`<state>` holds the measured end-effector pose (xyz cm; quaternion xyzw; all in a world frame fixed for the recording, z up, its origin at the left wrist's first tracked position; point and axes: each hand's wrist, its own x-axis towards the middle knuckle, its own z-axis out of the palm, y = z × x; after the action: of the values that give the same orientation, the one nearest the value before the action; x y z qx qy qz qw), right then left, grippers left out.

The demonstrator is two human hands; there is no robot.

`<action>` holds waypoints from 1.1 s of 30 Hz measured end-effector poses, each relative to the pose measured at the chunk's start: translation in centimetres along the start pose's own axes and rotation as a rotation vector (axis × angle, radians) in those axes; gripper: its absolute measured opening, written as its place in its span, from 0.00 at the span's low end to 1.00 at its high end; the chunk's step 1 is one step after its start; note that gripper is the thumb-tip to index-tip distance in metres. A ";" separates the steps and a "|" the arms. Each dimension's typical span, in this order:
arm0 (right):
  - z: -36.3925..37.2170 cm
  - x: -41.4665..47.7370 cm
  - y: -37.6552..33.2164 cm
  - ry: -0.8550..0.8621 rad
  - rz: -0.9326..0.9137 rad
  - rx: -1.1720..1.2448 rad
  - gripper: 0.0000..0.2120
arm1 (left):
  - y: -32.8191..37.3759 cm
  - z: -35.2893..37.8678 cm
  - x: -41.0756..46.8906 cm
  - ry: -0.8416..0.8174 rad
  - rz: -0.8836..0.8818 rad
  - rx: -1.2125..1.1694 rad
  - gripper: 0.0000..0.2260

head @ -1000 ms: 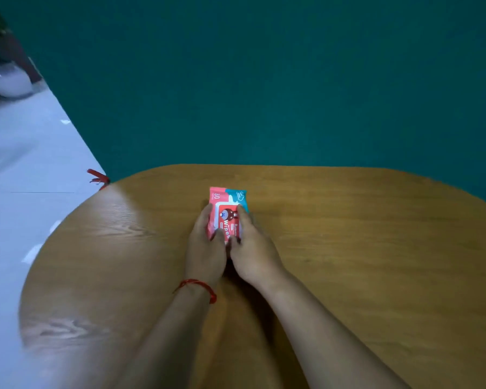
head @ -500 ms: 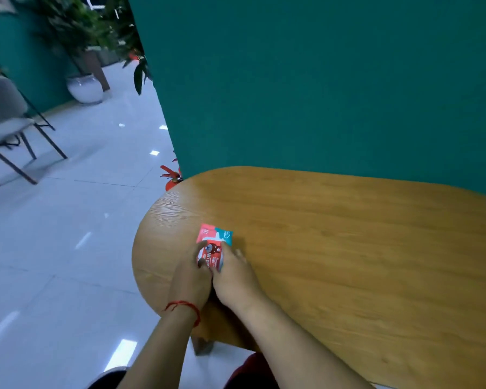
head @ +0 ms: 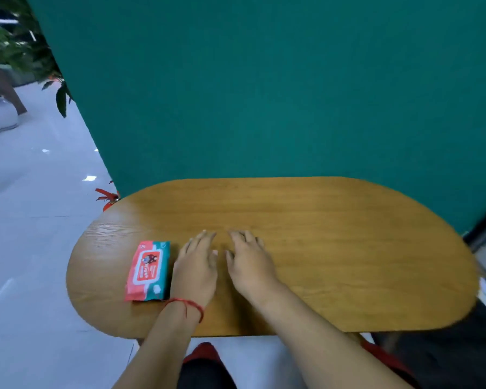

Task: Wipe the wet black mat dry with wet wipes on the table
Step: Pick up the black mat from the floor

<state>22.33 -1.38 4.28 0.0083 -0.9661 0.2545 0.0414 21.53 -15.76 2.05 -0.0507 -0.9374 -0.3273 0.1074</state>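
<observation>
Though in view, pack (head: 148, 271) lettering blurry.

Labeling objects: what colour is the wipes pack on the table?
Wipes pack: mostly red with teal corners and a white-outlined label; head view.

You released the red-and-teal plastic pack of wet wipes (head: 149, 272), which both hands had gripped half a second earlier; it lay flat near the left end of the oval wooden table (head: 348, 248). Your left hand (head: 195, 272) and right hand (head: 250, 266) shifted to its right, fingers straightened, palms down.
</observation>
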 end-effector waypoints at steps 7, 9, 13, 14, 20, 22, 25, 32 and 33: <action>-10.4 -8.9 13.9 0.211 0.251 -0.079 0.29 | 14.5 8.0 -3.1 -0.193 0.265 0.009 0.23; -12.6 -11.7 17.6 0.261 0.323 -0.074 0.30 | 18.4 10.5 -4.2 -0.253 0.334 0.019 0.24; -16.1 -17.7 24.8 0.358 0.451 -0.066 0.29 | 26.9 16.0 -7.7 -0.357 0.485 0.012 0.26; -16.8 -19.1 26.5 0.372 0.484 -0.070 0.28 | 28.8 17.4 -8.5 -0.380 0.513 0.000 0.26; -17.9 -26.5 36.7 0.442 0.686 -0.043 0.25 | 37.0 26.9 -14.3 -0.554 0.684 0.028 0.23; -17.3 -28.6 40.1 0.443 0.761 -0.027 0.26 | 38.6 30.4 -16.1 -0.621 0.711 0.036 0.23; -15.5 -31.5 44.7 0.443 0.864 -0.002 0.26 | 40.1 35.5 -18.9 -0.718 0.747 0.069 0.23; -9.0 -37.1 53.5 0.388 1.129 0.132 0.27 | 39.4 47.2 -24.4 -0.962 0.710 0.224 0.24; -7.9 -37.7 54.5 0.390 1.162 0.159 0.27 | 39.0 48.4 -25.1 -1.009 0.676 0.229 0.24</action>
<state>58.51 49.73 -18.75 -0.5629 -0.7655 0.3035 0.0714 44.23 44.27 -17.30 -0.4815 -0.8341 -0.1083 -0.2465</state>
